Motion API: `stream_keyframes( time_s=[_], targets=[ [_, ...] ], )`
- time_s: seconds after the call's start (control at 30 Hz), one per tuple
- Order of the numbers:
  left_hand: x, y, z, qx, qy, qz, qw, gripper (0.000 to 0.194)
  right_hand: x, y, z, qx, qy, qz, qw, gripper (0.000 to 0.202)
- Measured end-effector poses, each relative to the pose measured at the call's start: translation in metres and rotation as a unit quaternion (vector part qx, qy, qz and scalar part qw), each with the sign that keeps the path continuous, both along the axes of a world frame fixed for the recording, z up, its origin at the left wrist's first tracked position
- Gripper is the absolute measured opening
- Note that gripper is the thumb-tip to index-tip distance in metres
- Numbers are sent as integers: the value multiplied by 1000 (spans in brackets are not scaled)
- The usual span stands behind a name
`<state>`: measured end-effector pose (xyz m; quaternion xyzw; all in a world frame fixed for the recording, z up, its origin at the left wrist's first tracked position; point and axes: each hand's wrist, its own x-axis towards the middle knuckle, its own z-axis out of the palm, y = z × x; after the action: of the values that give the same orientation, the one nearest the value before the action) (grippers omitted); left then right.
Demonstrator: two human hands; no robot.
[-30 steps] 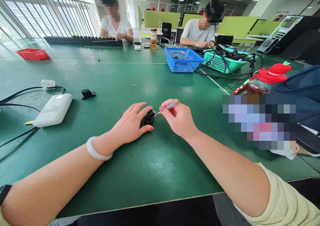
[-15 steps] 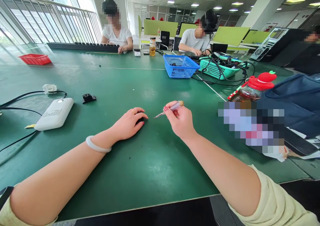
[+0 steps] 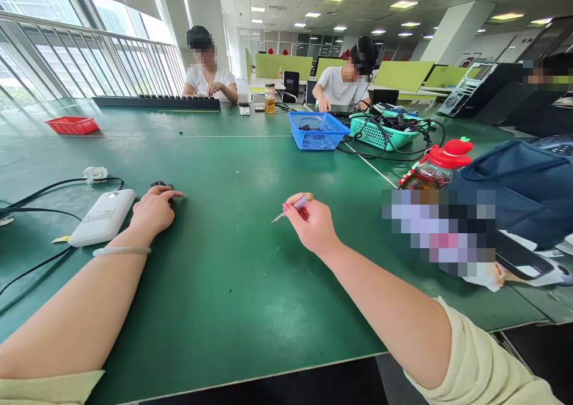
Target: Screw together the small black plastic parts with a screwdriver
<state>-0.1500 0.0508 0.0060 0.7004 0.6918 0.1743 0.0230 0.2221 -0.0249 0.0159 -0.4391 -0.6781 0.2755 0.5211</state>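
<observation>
My right hand [image 3: 313, 220] is closed around a small screwdriver [image 3: 305, 200] with a translucent purplish handle and a tan end cap. Its thin metal tip points left and slightly down, over the green table [image 3: 250, 297]. At the left, my left hand [image 3: 154, 211] has come down beside a small black part [image 3: 161, 184], which it partly covers. The index finger points right while the other fingers curl under. Something dark shows beneath these fingers, but I cannot make out what it is. A pale bracelet [image 3: 122, 251] circles the left wrist.
A white power bank [image 3: 102, 217] and black cables lie by my left forearm. Farther off are a red tray [image 3: 72, 125], a blue basket [image 3: 317, 132] and a green basket [image 3: 380, 133] with cables. A red-lidded bottle [image 3: 441, 163] and dark blue bag [image 3: 519, 184] stand right. Two people sit opposite.
My left hand has moved from the table's middle, where it covered a black object, leftward to the small black part. The right hand keeps the screwdriver and has barely moved.
</observation>
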Motion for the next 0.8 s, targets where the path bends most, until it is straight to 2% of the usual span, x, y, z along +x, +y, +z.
stream_keyframes(
  time_s=[0.13, 0.27, 0.43, 0.57, 0.67, 0.8],
  targets=[
    [-4, -1, 2, 12, -4, 70, 997, 47, 0, 1, -1, 0, -3, 0, 1000, 26],
    [-6, 5, -2, 8, 2, 81, 997, 57, -1, 1, -1, 0, -9, 5, 1000, 26],
    [-6, 8, 0, 11, 2, 65, 998, 50, -1, 1, -2, 1, -19, 4, 1000, 26],
    [-2, 3, 7, 40, -14, 77, 996, 40, -1, 1, -3, 1, -14, 5, 1000, 25],
    [5, 1, 13, 90, -36, 122, 988, 41, -1, 1, -2, -2, -12, 5, 1000, 26],
    [15, -2, 23, 157, -111, 188, 963, 39, -1, 0, -1, -6, -15, 1, 1000, 26]
  ],
)
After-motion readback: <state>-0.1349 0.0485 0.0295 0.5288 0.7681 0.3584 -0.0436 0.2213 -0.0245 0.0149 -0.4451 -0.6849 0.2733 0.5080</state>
